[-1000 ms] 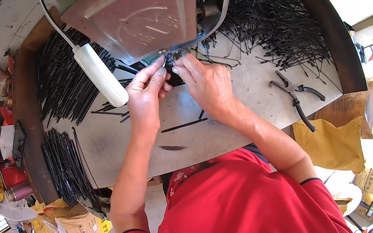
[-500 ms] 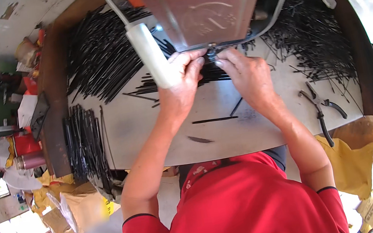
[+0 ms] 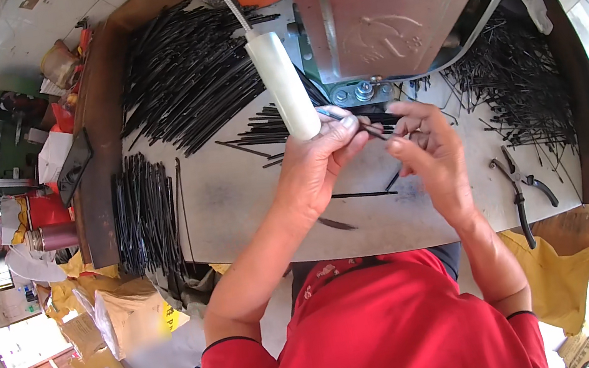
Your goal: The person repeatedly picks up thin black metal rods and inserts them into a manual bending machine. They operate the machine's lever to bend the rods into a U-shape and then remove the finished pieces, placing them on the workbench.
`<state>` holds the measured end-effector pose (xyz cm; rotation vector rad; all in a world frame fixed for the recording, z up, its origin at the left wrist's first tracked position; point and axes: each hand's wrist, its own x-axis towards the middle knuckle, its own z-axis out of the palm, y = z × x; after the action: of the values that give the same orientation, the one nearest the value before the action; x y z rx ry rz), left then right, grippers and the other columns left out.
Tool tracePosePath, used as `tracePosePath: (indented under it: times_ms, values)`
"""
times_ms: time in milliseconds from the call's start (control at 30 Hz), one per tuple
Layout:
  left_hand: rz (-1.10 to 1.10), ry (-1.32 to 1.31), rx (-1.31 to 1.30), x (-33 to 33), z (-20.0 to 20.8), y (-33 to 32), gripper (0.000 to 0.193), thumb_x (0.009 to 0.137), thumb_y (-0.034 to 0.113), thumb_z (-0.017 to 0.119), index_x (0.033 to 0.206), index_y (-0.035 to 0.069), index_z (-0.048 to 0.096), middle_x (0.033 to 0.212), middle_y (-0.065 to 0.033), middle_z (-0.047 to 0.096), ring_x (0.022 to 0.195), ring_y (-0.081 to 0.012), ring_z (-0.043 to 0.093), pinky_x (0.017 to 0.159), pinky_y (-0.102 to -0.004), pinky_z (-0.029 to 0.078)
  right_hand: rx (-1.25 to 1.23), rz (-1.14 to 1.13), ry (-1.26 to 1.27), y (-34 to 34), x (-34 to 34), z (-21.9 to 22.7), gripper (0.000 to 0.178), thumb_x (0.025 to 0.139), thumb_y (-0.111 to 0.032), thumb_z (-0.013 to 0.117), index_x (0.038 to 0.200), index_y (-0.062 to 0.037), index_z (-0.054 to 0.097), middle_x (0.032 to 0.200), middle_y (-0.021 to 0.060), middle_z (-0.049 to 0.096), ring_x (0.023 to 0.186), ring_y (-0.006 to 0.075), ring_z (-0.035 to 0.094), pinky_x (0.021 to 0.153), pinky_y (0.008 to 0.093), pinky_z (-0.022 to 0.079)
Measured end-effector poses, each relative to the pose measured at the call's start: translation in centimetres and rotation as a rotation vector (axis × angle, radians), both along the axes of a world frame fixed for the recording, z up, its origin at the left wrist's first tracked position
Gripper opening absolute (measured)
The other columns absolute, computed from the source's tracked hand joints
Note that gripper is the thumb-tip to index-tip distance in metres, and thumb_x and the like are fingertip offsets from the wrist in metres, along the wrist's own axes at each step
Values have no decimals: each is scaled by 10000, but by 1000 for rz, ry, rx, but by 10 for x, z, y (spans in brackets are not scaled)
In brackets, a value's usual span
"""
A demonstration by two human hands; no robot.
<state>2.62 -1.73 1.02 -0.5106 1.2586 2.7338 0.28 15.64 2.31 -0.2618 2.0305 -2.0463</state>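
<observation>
The pale counter spreads widest, its far part hidden behind the machine and the heaps. The red shirt is cut off by the lower edge; pale print near its hem is too small to read. The machine has its top out of frame; its pink cover carries a raised emblem whose figure is hard to make out. To its left lies a broad heap of black rods, laid mostly one way. To its right is a tangled heap of thin black pieces, where single ones blur together. A yellow sack hangs at the counter's right front, partly behind the right arm. An upright-looking bundle of rods sits at the left front.

The left hand pinches a thin dark piece between thumb and forefinger, above the counter just in front of the machine. The right hand is half curled, thumb and forefinger apart, beside the piece's other end; whether it grips it I cannot tell. The white lamp covers part of the row of rods behind it and reaches the left hand's edge. Dark-handled pliers lie open at right. A yellow label at lower left bears dark lettering, partly cut off. A loose rod lies between the forearms.
</observation>
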Motion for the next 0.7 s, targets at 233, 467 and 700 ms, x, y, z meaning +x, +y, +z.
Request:
tracePosePath:
  times_ms: [233, 467, 700]
  values:
    - [-97, 31, -230, 21, -4, 34, 222, 858, 96, 641, 1063, 13, 637, 981, -40, 638, 910, -99, 579, 820, -241, 470, -846, -206, -533, 4, 12, -31, 122, 871, -32, 629, 991, -11, 640, 876, 48, 639, 724, 119, 614, 670, 203, 499]
    - [365, 340, -1826, -33, -17, -75, 170, 778, 34, 612, 936, 57, 671, 888, -93, 633, 858, -258, 598, 755, -360, 494, 452, -36, 474, 55, 25, 4, 198, 787, -7, 658, 979, -58, 668, 745, 57, 610, 595, 130, 591, 485, 275, 472]
    - [322, 298, -1965, -47, -36, -116, 130, 761, 50, 629, 888, 43, 655, 852, -102, 580, 848, -289, 561, 742, -397, 474, 497, 18, 833, 45, 42, -28, 207, 714, -49, 758, 899, -71, 669, 677, 55, 594, 506, 174, 554, 473, 280, 442]
